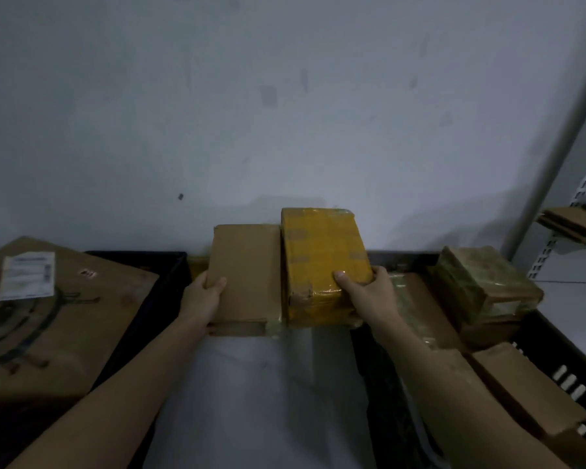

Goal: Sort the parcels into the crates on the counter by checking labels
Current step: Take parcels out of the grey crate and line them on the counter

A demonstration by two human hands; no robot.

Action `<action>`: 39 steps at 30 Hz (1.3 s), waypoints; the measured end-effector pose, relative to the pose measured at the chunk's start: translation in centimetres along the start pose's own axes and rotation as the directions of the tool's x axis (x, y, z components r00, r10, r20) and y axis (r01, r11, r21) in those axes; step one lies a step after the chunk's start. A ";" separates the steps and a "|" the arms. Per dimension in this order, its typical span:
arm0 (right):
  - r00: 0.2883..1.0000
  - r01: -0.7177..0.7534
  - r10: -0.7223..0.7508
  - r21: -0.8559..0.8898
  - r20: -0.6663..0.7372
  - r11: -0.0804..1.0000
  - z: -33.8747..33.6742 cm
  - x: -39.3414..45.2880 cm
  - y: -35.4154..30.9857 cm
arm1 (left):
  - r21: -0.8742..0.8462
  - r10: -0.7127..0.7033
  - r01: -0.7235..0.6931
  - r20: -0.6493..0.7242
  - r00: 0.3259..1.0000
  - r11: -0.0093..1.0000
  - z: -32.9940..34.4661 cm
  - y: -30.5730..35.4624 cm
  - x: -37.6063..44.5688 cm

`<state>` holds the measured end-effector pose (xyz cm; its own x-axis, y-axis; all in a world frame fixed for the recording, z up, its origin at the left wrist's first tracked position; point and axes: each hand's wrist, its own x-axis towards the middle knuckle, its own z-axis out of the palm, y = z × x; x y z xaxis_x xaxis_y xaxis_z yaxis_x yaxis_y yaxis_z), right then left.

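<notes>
Cardboard parcel (244, 275), yellow parcel (322, 262) gripped (edges touching).

Yellow parcel (322, 262), brown parcel (247, 272)

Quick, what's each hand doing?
Left hand: grips the brown box.
Right hand: grips the yellow parcel.

Two hands are in view: the left hand (205, 294) and the right hand (362, 289). Each grips one parcel, a plain brown cardboard parcel (246, 275) under the left fingers and a yellow taped parcel (322, 262) under the right fingers. Two black crates: one (170, 275) left of the left fingers, holding one large labelled box (48, 319); one (555, 343) right of the right fingers, with at least four parcels.
</notes>
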<state>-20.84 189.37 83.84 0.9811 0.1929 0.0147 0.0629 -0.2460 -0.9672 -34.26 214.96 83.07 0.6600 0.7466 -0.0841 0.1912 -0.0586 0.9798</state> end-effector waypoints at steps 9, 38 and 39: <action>0.952 -0.291 0.295 -0.058 0.088 0.955 9.1 -3.5 10.3 | 0.235 -0.249 0.246 -0.013 0.968 0.940 -3.3 -11.8 2.0; 0.826 0.418 0.148 -0.767 0.544 0.487 20.2 -1.1 14.7 | 0.868 -0.102 -0.406 0.448 0.888 0.285 -2.1 -24.5 7.3; 0.831 0.412 0.144 -0.769 0.537 0.488 21.0 -0.6 14.7 | 0.869 -0.084 -0.398 0.438 0.895 0.293 -1.8 -24.7 7.9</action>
<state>-24.33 205.57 64.29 0.7263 0.6350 -0.2630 0.5761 -0.7712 -0.2710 -35.09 223.50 58.57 0.8931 0.3827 -0.2366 0.4247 -0.8906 0.1626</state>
